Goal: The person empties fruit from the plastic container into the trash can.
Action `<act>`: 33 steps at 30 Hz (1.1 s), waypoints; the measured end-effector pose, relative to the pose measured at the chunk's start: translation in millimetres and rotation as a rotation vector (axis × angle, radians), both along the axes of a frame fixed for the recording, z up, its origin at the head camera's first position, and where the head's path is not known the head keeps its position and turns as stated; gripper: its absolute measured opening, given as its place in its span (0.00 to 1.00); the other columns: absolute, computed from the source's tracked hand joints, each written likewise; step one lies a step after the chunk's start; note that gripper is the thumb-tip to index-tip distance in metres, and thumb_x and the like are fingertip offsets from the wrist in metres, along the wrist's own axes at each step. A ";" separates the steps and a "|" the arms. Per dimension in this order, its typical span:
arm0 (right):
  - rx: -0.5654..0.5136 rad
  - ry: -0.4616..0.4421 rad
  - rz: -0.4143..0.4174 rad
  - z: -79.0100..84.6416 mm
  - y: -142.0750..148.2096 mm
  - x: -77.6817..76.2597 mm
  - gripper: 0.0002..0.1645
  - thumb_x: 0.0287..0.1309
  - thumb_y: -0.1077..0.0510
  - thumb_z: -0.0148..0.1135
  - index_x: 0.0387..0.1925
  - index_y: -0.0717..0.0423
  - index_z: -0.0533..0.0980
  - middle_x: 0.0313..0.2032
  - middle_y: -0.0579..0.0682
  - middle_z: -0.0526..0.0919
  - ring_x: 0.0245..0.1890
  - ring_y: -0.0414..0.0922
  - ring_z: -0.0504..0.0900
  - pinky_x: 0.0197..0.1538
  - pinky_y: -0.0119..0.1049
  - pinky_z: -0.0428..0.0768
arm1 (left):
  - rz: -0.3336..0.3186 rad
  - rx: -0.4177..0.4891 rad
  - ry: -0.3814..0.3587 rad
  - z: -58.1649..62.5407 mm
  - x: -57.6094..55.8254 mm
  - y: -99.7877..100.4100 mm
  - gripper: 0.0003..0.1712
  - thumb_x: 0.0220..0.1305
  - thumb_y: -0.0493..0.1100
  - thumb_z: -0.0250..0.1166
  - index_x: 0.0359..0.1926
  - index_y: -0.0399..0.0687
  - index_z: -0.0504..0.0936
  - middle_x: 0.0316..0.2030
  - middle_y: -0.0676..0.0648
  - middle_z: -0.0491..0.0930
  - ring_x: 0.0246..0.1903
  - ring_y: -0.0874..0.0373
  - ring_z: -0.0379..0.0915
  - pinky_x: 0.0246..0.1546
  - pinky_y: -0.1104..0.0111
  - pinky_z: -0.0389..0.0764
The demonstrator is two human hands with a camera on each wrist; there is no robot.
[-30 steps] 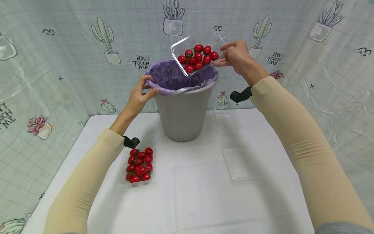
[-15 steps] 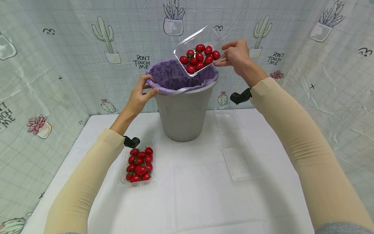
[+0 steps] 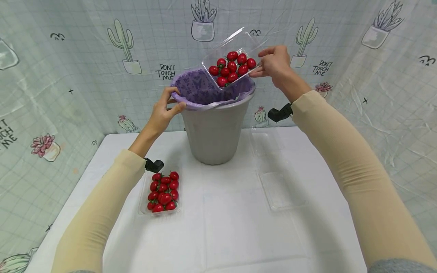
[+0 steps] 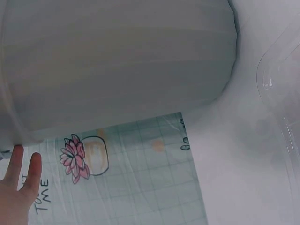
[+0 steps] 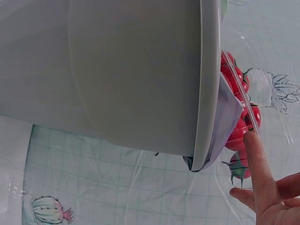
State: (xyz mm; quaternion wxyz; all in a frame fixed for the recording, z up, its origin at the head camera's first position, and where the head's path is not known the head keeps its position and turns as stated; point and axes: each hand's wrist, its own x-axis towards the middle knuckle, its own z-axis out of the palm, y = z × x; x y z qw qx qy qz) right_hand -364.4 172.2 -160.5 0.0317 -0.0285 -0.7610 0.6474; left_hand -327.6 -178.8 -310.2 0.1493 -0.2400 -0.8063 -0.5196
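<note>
A grey trash can (image 3: 215, 132) with a purple patterned liner (image 3: 198, 89) stands at the back of the table. My left hand (image 3: 162, 112) grips its left rim, thumb in front and fingers over the edge. Above the opening, my right hand (image 3: 274, 64) holds a clear plastic container (image 3: 227, 43) by its right end. It is tilted, with several cherry tomatoes (image 3: 232, 67) inside. In the right wrist view, the tomatoes (image 5: 241, 124) show through the plastic just beyond the rim, beside the fingers of my right hand (image 5: 269, 187).
A second clear container with several cherry tomatoes (image 3: 164, 193) sits on the white table (image 3: 239, 235) below my left forearm. Two clear plastic pieces, an upper one (image 3: 266, 142) and a lower one (image 3: 283, 191), lie at right. A plant-printed sheet (image 3: 143, 30) hangs behind.
The container has tilted slightly, its far upper edge rising, with the tomatoes still in it. My right hand has barely shifted, and the left stays on the rim.
</note>
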 end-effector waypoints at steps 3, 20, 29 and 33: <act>0.023 0.012 -0.003 -0.9 -0.4 0.7 0.29 0.72 0.72 0.42 0.70 0.57 0.71 0.73 0.52 0.68 0.28 0.46 0.92 0.44 0.36 0.87 | 0.000 -0.002 0.001 -0.2 -0.3 0.0 0.31 0.72 0.60 0.64 0.65 0.51 0.64 0.69 0.43 0.68 0.69 0.44 0.70 0.63 0.41 0.74; 0.079 0.054 -0.034 -3.7 -3.6 -1.9 0.30 0.72 0.71 0.43 0.70 0.54 0.71 0.74 0.52 0.66 0.32 0.46 0.92 0.42 0.33 0.87 | 0.001 0.001 0.008 -1.0 -0.8 -1.8 0.33 0.71 0.62 0.64 0.65 0.51 0.65 0.68 0.43 0.68 0.69 0.43 0.70 0.62 0.40 0.74; 0.072 0.066 -0.036 -5.6 -5.0 -0.4 0.30 0.72 0.71 0.42 0.69 0.53 0.72 0.76 0.50 0.65 0.33 0.46 0.92 0.44 0.35 0.87 | -0.002 0.005 0.012 -0.5 -1.0 -2.4 0.34 0.70 0.62 0.65 0.65 0.50 0.64 0.69 0.43 0.68 0.69 0.42 0.69 0.63 0.39 0.74; 0.068 0.070 -0.036 -7.2 -4.3 0.4 0.29 0.72 0.71 0.42 0.69 0.54 0.72 0.75 0.51 0.65 0.34 0.47 0.92 0.45 0.36 0.87 | -0.005 0.006 0.013 -0.1 -1.7 -2.0 0.34 0.70 0.61 0.65 0.65 0.48 0.64 0.68 0.43 0.68 0.69 0.42 0.70 0.62 0.40 0.74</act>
